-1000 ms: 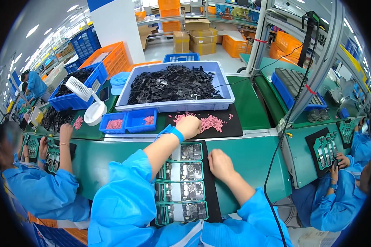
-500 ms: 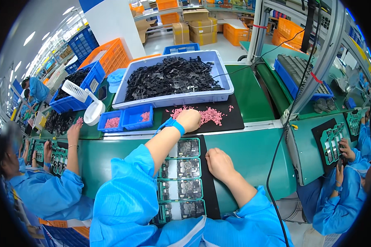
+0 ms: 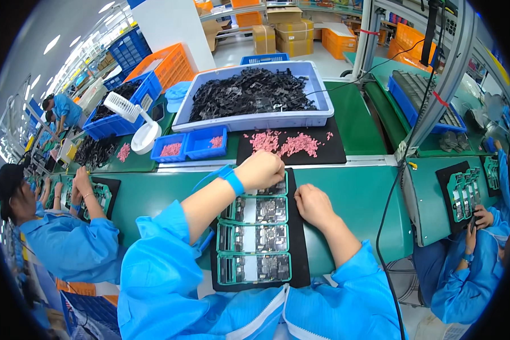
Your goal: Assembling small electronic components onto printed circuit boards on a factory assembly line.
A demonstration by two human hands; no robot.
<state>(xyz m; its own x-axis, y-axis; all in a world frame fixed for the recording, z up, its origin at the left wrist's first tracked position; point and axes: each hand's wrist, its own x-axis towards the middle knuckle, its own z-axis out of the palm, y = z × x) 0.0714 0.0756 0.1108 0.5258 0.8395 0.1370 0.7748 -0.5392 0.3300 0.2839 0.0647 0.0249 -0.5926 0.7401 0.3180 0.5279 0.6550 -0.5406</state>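
My left hand (image 3: 262, 170), with a blue strap round its wrist, is over the farthest circuit board (image 3: 276, 188), fingertips pinched together. Whatever it may hold is too small or hidden to make out. Several such boards in green frames stand in a column on a black mat (image 3: 298, 249); the nearest board (image 3: 273, 267) shows whole. Curled closed, my right hand (image 3: 314, 205) rests at the mat's right edge, beside the far boards; its fingertips do not show clearly. Small pink pieces (image 3: 299, 145) lie heaped on a black pad (image 3: 337, 152) beyond my hands.
Behind the pad stands a large pale tub (image 3: 255, 123) of black plastic parts. Two small blue bins (image 3: 207, 154) with pink pieces and a white fan (image 3: 147, 137) are at its left. A black cable (image 3: 386, 215) hangs at the right. Co-workers (image 3: 68, 238) sit on both sides.
My left hand has come back from the pink pieces to the farthest board. My right hand stays closed by the mat's edge. The whole view has shifted slightly.
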